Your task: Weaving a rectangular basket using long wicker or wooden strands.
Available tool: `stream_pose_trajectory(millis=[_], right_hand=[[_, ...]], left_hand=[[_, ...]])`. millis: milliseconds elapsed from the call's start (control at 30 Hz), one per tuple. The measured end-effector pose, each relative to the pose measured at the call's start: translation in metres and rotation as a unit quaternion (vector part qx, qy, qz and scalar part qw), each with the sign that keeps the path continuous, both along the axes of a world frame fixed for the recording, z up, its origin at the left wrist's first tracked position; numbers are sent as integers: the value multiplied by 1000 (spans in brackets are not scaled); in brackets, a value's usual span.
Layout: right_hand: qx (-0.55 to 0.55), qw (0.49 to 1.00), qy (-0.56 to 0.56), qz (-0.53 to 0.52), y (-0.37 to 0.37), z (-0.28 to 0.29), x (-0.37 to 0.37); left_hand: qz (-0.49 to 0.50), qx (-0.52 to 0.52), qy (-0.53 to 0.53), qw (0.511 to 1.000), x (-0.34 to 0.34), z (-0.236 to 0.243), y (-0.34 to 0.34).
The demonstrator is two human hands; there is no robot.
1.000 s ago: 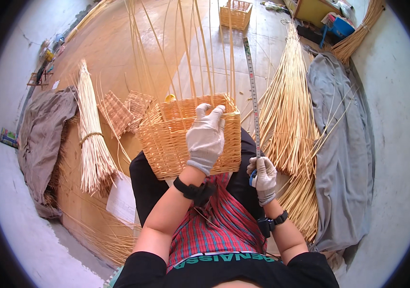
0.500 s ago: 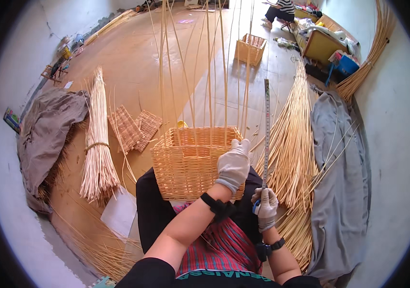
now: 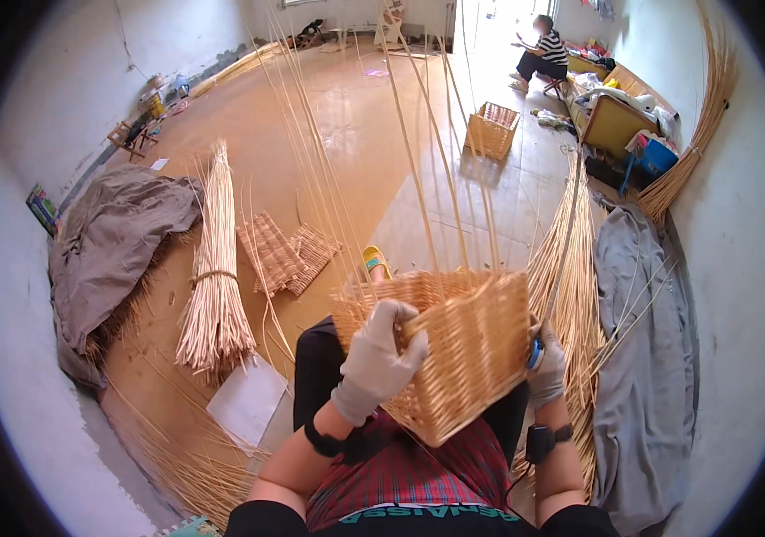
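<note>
A woven wicker basket [image 3: 467,358], with several long upright stakes [image 3: 416,170] rising from it, rests tilted over my lap. A corner of it points toward me. My left hand [image 3: 380,362], in a pale glove, grips the rim at its left corner, thumb and fingers curled over the edge. Beside the basket's right side, my gloved right hand [image 3: 545,365] is closed around a tape measure [image 3: 535,353] with a blue case. The measure's blade [image 3: 565,255] extends upward and away. The basket partly hides the right fingers.
A tied bundle of canes [image 3: 215,277] and woven panels [image 3: 275,255] lie at the left. Loose canes [image 3: 570,304] and a grey cloth [image 3: 637,358] flank my right. Another basket [image 3: 492,131] stands farther off, near a seated person [image 3: 543,55].
The basket has turned and tilted, bringing a corner toward me. My left hand has gone from its right side to its left rim. My right hand, with the tape measure, has come beside the basket.
</note>
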State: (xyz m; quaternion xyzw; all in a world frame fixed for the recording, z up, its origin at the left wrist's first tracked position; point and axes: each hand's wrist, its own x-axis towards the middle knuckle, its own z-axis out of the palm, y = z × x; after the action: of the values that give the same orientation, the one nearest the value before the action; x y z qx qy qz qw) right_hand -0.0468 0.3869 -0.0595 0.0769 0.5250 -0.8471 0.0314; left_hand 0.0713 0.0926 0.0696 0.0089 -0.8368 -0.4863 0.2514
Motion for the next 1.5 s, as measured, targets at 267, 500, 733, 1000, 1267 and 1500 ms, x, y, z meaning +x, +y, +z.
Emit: stream_pose_trajectory(millis=[267,500,733,1000,1267,1500], right_hand=[[328,930,157,-53,2,5,63],[192,972,128,32,-23,-28,91],[-36,991,87,99,-26,-13,73],[252,944,155,147,26,38,34],[514,792,264,199,38,116,-19],[651,657,323,199,18,140,-28]], left_hand=[[-64,50,62,995,28,-29,-8],[-29,-54,32,998,-11,-61,-73],[-24,114,8,993,-14,-91,-88],[82,14,58,995,-9,-85,-77],[50,231,-9,972,-9,-82,-84],[94,280,25,955,-12,-78,-82]])
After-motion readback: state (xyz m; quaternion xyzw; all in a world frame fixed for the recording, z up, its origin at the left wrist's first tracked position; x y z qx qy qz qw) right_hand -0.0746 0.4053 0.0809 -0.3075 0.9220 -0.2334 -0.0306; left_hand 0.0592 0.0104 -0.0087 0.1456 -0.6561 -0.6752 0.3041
